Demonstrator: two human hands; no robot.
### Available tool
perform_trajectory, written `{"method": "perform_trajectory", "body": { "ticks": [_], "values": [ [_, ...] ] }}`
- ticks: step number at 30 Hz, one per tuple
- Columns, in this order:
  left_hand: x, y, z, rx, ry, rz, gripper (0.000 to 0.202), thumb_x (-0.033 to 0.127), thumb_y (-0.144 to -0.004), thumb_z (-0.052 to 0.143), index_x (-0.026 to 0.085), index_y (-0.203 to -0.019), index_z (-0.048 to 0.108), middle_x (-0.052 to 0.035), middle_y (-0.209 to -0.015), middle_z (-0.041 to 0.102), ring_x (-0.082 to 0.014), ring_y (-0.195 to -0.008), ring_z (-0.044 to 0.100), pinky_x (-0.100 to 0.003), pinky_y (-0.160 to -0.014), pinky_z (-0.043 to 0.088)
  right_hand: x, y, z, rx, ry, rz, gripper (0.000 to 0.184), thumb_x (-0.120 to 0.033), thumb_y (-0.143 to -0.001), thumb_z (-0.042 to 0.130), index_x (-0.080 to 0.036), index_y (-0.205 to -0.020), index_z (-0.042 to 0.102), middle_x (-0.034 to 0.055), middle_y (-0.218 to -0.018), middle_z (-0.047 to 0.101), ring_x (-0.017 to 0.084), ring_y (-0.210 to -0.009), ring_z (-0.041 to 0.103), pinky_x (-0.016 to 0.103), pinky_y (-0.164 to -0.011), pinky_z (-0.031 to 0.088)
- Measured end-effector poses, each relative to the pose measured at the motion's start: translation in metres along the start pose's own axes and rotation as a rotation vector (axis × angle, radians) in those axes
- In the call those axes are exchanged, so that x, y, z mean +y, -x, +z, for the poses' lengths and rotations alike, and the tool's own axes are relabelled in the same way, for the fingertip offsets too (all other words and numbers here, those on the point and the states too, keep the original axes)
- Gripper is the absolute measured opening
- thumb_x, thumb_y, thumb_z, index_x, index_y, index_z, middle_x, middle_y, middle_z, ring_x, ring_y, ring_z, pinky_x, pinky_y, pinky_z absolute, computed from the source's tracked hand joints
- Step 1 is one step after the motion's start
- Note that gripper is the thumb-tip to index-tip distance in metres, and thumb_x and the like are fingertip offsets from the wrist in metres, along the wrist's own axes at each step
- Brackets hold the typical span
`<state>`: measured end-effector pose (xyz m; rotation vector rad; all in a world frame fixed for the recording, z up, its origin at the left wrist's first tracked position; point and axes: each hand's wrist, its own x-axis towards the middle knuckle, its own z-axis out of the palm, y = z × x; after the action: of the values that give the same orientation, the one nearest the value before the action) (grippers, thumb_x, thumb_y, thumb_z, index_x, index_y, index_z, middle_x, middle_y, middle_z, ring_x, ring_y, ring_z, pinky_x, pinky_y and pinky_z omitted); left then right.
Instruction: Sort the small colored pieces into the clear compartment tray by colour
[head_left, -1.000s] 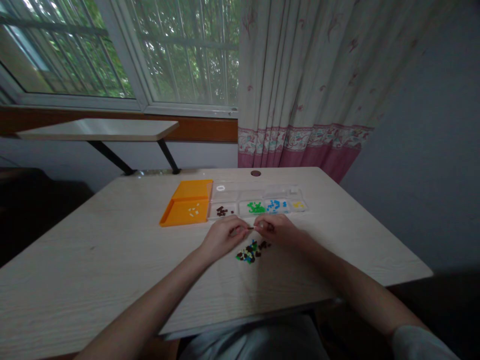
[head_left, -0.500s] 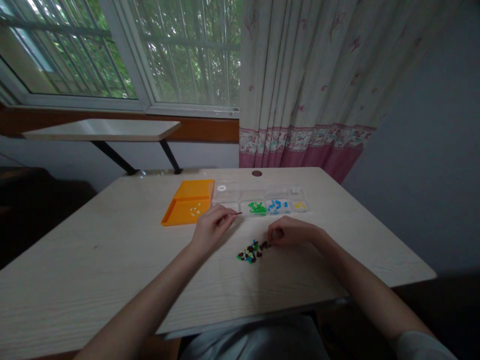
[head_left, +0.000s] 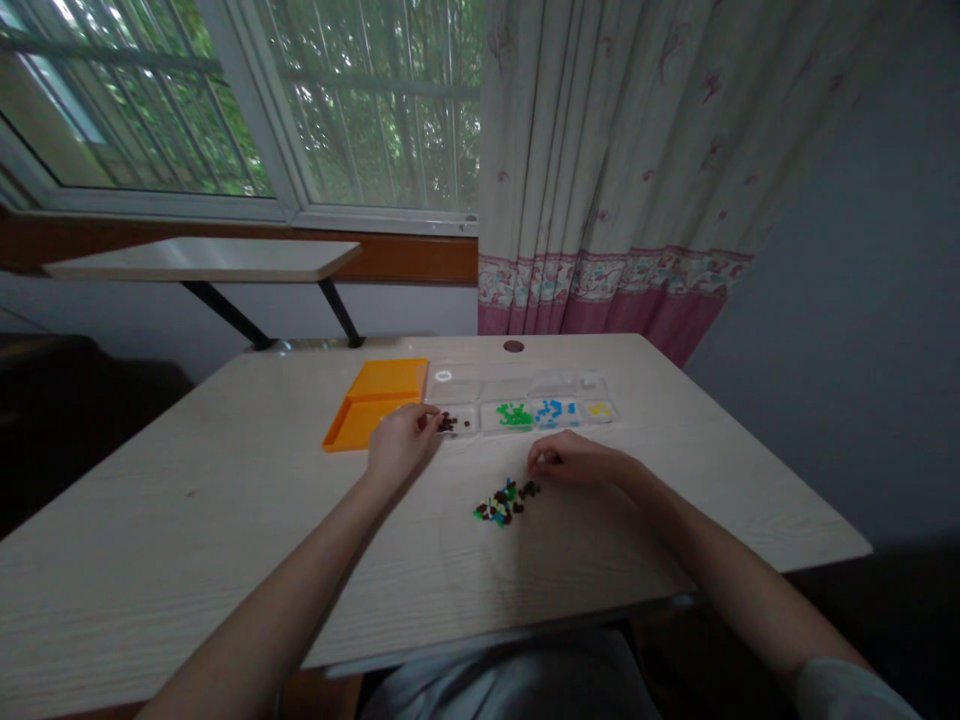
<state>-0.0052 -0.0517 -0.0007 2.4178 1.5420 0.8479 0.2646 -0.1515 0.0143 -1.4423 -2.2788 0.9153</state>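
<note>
Grip unclear: I can't tell if I'm holding anything, my left hand (head_left: 401, 437) at the brown bits (head_left: 449, 423), my right hand (head_left: 576, 459) near the pile (head_left: 501, 503).

Dim overall, exposure low. Main visible source is daylight through the window (head_left: 382, 110); small highlights in the foliage (head_left: 337, 130) near clipping. Pale sheen on the shelf (head_left: 210, 255). Curtain (head_left: 600, 150) and right-hand wall (head_left: 847, 300) sit grey and flat. Soft shadow on the desk (head_left: 225, 470) nearside of the right hand (head_left: 574, 458); lower-right corner and area left of the desk go near black. Wide-angle stretch toward the edges, forearms (head_left: 300, 590) included. Fine detail soft: the pile of small pieces (head_left: 499, 505) smears together.
</note>
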Motion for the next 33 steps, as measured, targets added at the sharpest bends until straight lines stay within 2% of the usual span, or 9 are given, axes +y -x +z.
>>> {"method": "perform_trajectory", "body": {
  "ticks": [3,8,11,21,28,31,33],
  "values": [
    [0.007,0.004,0.0,0.025,0.072,0.107,0.026,0.036,-0.082,0.046,0.018,-0.087,0.065,-0.0053,-0.081,0.063,-0.0164,-0.071,0.057,-0.024,-0.061,0.041,-0.001,-0.007,0.009,0.069,-0.143,0.047,0.018,-0.027,-0.077,0.053,-0.014,-0.081,0.063,-0.0012,-0.059,0.057,0.008,-0.051,0.047,0.018,-0.049,0.033],
    [0.034,0.02,0.003,-0.055,0.286,0.491,0.019,0.026,-0.084,0.047,0.017,-0.087,0.063,-0.0064,-0.081,0.062,-0.0137,-0.077,0.056,-0.022,-0.068,0.043,-0.004,-0.022,0.026,0.237,-0.468,0.108,0.028,-0.04,-0.075,0.055,-0.014,-0.079,0.063,0.0004,-0.066,0.059,0.01,-0.057,0.049,0.02,-0.054,0.036],
    [0.05,0.029,0.007,-0.07,0.324,0.593,0.017,0.025,-0.084,0.048,0.017,-0.087,0.063,-0.0058,-0.079,0.062,-0.0122,-0.073,0.056,-0.022,-0.066,0.044,-0.007,-0.026,0.031,0.252,-0.581,0.139,0.035,-0.047,-0.072,0.057,-0.013,-0.077,0.063,-0.0005,-0.061,0.057,0.009,-0.053,0.046,0.02,-0.051,0.033],
    [0.058,0.033,0.011,-0.002,0.268,0.647,0.016,0.023,-0.085,0.048,0.016,-0.085,0.062,-0.0057,-0.077,0.062,-0.0117,-0.07,0.058,-0.021,-0.065,0.047,-0.019,-0.026,0.032,0.281,-0.671,0.165,0.037,-0.049,-0.062,0.064,-0.013,-0.069,0.062,-0.0008,-0.059,0.057,0.008,-0.052,0.044,0.02,-0.05,0.031],
    [0.057,0.032,0.011,0.001,0.309,0.66,0.015,0.022,-0.084,0.048,0.015,-0.083,0.061,-0.0055,-0.075,0.061,-0.0117,-0.068,0.057,-0.021,-0.063,0.046,-0.013,-0.028,0.033,0.291,-0.644,0.135,0.04,-0.052,-0.063,0.062,-0.012,-0.07,0.063,-0.0016,-0.057,0.054,0.007,-0.05,0.041,0.02,-0.047,0.028],
    [0.055,0.031,0.008,0.047,0.351,0.614,0.012,0.021,-0.083,0.051,0.016,-0.082,0.062,-0.0057,-0.075,0.061,-0.0122,-0.07,0.056,-0.022,-0.062,0.045,-0.007,-0.021,0.022,0.219,-0.513,0.106,0.033,-0.046,-0.067,0.062,-0.013,-0.072,0.064,-0.0033,-0.053,0.051,0.007,-0.047,0.039,0.019,-0.045,0.027],
    [0.054,0.03,0.005,0.097,0.374,0.566,0.011,0.02,-0.081,0.053,0.015,-0.082,0.062,-0.0059,-0.076,0.061,-0.0117,-0.068,0.056,-0.02,-0.058,0.044,-0.002,-0.012,0.01,0.087,-0.397,0.085,0.028,-0.041,-0.069,0.061,-0.014,-0.074,0.065,-0.0041,-0.05,0.049,0.006,-0.045,0.038,0.018,-0.044,0.026]
  ]
}}
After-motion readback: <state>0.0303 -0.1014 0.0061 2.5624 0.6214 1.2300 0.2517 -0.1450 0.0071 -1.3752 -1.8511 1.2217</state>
